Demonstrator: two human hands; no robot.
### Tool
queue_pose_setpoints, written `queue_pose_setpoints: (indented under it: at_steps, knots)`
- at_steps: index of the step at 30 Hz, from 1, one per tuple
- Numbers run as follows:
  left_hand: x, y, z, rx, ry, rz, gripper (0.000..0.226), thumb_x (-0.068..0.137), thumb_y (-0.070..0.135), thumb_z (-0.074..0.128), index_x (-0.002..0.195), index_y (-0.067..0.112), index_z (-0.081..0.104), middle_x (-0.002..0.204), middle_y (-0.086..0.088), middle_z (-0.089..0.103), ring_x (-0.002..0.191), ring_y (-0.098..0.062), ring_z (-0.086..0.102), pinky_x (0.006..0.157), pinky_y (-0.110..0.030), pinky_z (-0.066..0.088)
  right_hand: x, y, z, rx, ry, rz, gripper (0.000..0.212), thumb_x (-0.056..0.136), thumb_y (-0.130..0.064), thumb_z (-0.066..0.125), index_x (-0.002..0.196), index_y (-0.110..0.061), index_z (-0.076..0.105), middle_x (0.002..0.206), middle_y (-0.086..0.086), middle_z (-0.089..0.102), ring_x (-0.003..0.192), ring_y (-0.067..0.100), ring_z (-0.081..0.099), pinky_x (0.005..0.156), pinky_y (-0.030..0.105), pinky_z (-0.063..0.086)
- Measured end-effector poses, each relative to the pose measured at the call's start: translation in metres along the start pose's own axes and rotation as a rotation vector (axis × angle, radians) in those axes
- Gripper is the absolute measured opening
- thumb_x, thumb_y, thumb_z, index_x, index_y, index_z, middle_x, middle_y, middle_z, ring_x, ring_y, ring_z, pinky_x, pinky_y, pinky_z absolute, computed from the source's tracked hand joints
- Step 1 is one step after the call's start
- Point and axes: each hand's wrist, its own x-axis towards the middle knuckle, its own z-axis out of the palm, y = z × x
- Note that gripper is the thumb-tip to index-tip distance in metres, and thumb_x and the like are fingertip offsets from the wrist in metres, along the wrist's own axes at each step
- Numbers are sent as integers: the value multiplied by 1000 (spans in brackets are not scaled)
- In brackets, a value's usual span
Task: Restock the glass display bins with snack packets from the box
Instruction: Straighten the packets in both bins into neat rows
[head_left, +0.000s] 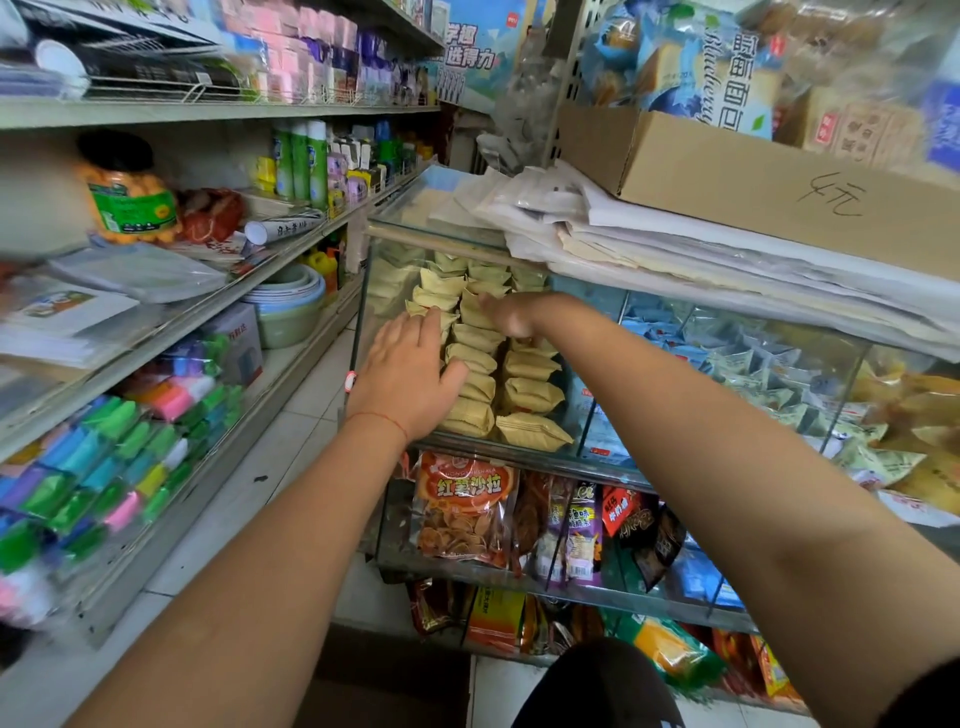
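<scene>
We lay our left hand (402, 382) flat, fingers (415, 327) spread, steadying the tan snack packets (519, 384) in the glass bin (363, 322); beyond, our right hand's (511, 314) fingers, grip unclear, touch farther rows to align them.

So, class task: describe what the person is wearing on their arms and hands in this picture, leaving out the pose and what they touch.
Both forearms are bare, with no gloves or rings visible on the hands. The left hand has a thin red string tied around its wrist. The right hand shows no wristband or watch. A dark sleeve edge appears at the right upper arm.
</scene>
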Motion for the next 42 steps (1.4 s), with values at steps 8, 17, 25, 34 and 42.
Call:
queue_pose_setpoints:
  at_steps: [8, 17, 25, 34, 42]
  knots:
    - [-1, 2, -4, 6, -11, -14, 64, 97, 37, 37, 152, 11, 20, 154, -14, 29, 144, -27, 19, 120, -37, 11, -6, 4, 3, -380, 29, -31, 24, 95, -1, 41, 107, 0, 62, 81, 7, 53, 62, 16, 46, 51, 25, 37]
    - [-3, 4, -5, 16, -35, -19, 64, 98, 38, 37, 153, 11, 18, 155, -13, 28, 145, -25, 17, 120, -36, 10, -2, 13, 32, -336, 140, -39, 43, 92, -5, 49, 135, -5, 49, 113, 12, 62, 90, 25, 60, 69, 28, 45]
    - [1, -1, -1, 7, 14, -12, 60, 95, 35, 40, 148, 11, 31, 148, -12, 38, 140, -27, 28, 117, -39, 22, -37, 19, 21, -347, 167, -220, 12, 88, -13, 60, 90, -4, 67, 79, 6, 62, 80, 23, 58, 55, 24, 44]
    - [-42, 19, 3, 124, 84, 149, 37, 95, 31, 41, 120, 18, 63, 128, -1, 56, 122, -20, 44, 108, -37, 27, -62, 20, 55, -398, 84, -287, 20, 84, -16, 69, 102, -8, 68, 96, 5, 68, 90, 23, 64, 79, 31, 56]
    - [-68, 11, -2, 183, -55, 53, 58, 101, 46, 28, 151, 18, 28, 157, -5, 27, 146, -22, 17, 122, -38, 10, -74, 29, 58, -332, 354, -296, 24, 96, -14, 43, 97, -6, 66, 87, 6, 59, 86, 28, 60, 66, 29, 45]
